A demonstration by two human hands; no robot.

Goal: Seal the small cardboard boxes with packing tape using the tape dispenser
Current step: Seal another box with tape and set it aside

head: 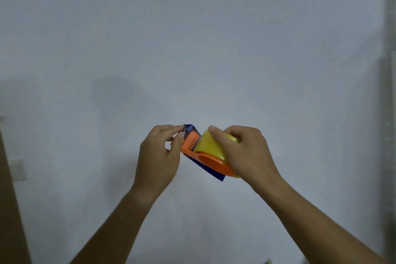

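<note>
Your right hand is curled round the yellow roll of packing tape seated in the orange and blue plastic tape dispenser, held up in front of a pale wall. Your left hand pinches the dispenser's blade end between thumb and fingertips. A brown cardboard edge shows at far left, well apart from both hands.
</note>
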